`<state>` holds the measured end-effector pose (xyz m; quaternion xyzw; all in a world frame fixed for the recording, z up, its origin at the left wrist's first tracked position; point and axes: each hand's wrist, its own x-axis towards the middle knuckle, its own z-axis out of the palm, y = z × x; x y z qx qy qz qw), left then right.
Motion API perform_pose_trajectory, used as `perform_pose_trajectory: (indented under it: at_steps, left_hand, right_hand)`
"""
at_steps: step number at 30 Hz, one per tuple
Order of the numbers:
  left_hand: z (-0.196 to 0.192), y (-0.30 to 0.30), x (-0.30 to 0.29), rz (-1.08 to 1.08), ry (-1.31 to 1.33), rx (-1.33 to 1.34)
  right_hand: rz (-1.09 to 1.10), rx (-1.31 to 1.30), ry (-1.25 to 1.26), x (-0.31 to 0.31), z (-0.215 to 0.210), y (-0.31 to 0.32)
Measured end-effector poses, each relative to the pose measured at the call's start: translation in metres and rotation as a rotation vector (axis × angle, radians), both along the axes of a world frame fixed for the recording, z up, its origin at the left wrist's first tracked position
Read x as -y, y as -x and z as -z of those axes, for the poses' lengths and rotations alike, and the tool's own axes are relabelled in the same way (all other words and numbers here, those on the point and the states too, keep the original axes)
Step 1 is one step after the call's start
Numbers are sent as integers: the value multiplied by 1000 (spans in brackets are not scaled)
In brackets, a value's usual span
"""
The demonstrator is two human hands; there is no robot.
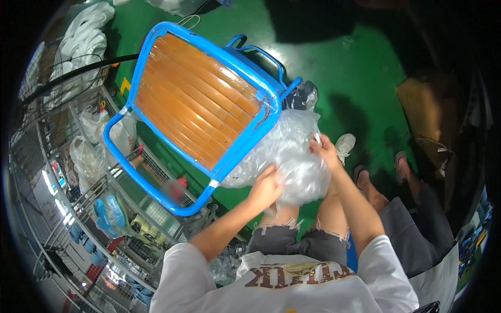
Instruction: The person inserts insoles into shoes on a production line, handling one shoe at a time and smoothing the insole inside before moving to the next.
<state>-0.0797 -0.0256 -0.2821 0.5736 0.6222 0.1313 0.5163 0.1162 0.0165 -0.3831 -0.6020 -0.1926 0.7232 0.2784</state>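
Note:
In front of my legs hangs a large, crumpled clear plastic bag [297, 161], partly smeared by motion. My right hand [324, 151] pinches its upper right edge between thumb and fingers. At the bag's lower left, my left hand [266, 188] is closed on the plastic. Whether the bag contains anything cannot be made out. Just beyond and to the left stands a chair with a blue metal frame [222, 164] and a brown slatted panel [198, 104]; its edge overlaps the bag. A dark plastic bundle [302, 96] lies behind the bag.
Wire-mesh shelving [94, 219] lines the left, carrying plastic bags [86, 159] and blue shoe-like items [110, 211]. White sacking [83, 41] lies at the far left. On my right sits another person, legs [412, 229] close to mine. A cardboard box [428, 115] stands beyond on the green floor [360, 68].

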Motion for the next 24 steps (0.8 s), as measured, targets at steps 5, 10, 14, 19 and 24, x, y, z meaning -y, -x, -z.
perform_pose_trajectory:
  at_steps: [5, 10, 14, 19, 24]
  left_hand:
    - [109, -35, -34, 774, 372, -414]
    - [193, -100, 19, 325, 448, -157]
    - [214, -119, 37, 153, 466, -73]
    - [168, -103, 30, -93, 565, 176]
    - [59, -63, 15, -235, 595, 362]
  right_hand:
    - [192, 100, 194, 31, -105, -1]
    - [-601, 55, -488, 50, -199, 8]
    - [-699, -43, -436, 39, -207, -15]
    - [-632, -1, -262, 57, -204, -36]
    - [-407, 6, -46, 83, -202, -39]
